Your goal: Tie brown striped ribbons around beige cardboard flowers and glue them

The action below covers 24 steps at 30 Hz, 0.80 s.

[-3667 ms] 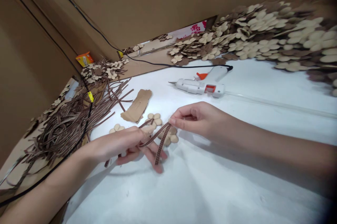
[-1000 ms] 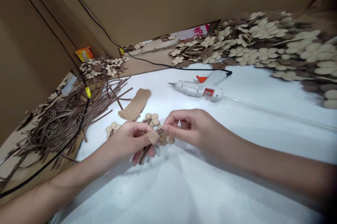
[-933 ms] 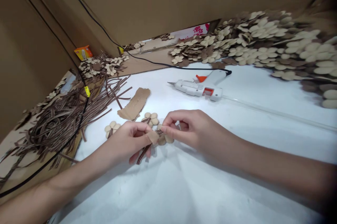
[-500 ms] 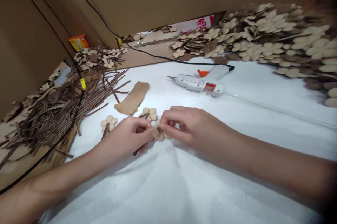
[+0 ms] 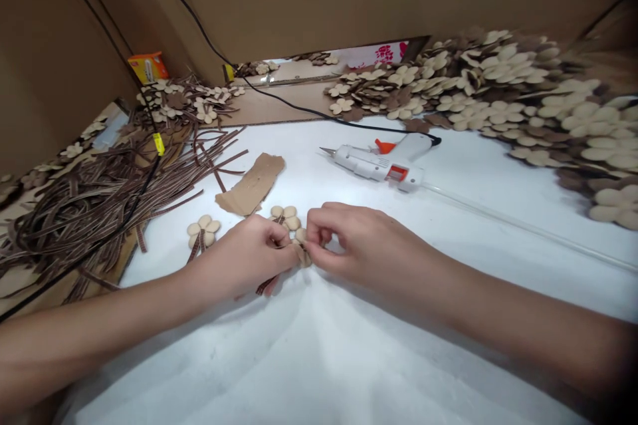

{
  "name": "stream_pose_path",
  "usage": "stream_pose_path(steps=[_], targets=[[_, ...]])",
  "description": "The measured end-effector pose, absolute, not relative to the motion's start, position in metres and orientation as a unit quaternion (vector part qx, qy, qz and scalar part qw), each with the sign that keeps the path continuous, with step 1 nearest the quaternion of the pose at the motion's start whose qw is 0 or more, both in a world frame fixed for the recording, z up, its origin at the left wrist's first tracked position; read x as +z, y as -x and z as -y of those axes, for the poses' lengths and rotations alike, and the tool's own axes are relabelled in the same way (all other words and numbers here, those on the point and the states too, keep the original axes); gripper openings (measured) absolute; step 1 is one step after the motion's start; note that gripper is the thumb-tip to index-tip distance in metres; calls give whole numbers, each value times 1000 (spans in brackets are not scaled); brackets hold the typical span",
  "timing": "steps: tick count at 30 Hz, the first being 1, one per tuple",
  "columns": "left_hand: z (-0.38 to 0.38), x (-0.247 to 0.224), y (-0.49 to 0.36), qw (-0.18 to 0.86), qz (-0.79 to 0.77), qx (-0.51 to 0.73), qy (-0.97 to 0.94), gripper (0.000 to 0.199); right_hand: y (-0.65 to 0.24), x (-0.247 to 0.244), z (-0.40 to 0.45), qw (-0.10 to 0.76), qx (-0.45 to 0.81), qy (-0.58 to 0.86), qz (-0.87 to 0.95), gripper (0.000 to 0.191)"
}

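Between my fingertips is a small beige felt flower (image 5: 302,253), partly hidden. My left hand (image 5: 256,252) pinches the flower's left side, with the end of a brown stitched strip (image 5: 266,285) showing below its fingers. At the flower's right edge, my right hand (image 5: 339,235) is closed in a pinch; what its fingertips grip is too small to make out. Just behind lies another beige flower (image 5: 285,217) with a brown strip on it. A third flower (image 5: 203,232) with a strip rests left of my left wrist.
A white glue gun (image 5: 379,165) with a long clear stick lies behind my right hand. Torn cardboard (image 5: 252,184) sits behind my left. Brown strips (image 5: 109,192) heap at left, felt flowers (image 5: 498,92) pile at back right. A black cable (image 5: 294,106) crosses the back.
The view has shifted slightly. Both hands stay at the flower, and the brown strip seen across it between the fingertips is now mostly hidden.
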<state>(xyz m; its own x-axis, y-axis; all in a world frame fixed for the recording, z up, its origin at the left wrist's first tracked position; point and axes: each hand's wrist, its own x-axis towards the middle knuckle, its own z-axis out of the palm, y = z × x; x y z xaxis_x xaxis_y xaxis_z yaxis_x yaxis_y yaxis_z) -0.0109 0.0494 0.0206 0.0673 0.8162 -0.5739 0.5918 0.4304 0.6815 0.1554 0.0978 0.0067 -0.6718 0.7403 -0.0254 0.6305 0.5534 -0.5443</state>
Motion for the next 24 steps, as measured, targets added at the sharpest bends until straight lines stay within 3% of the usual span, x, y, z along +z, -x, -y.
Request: stream_pose_path(steps=[6,12,24], targets=[[-55,23,10,542,-670,102,-496,17,-154,8,-114,48,367,435,821,7],[-58,29,7,533,-677,55,-504,30,-150,8,-133,4,494,367,788,16],[-55,34,16,543,-670,42,-505,31,-142,21,-131,-67,329,357,871,13]])
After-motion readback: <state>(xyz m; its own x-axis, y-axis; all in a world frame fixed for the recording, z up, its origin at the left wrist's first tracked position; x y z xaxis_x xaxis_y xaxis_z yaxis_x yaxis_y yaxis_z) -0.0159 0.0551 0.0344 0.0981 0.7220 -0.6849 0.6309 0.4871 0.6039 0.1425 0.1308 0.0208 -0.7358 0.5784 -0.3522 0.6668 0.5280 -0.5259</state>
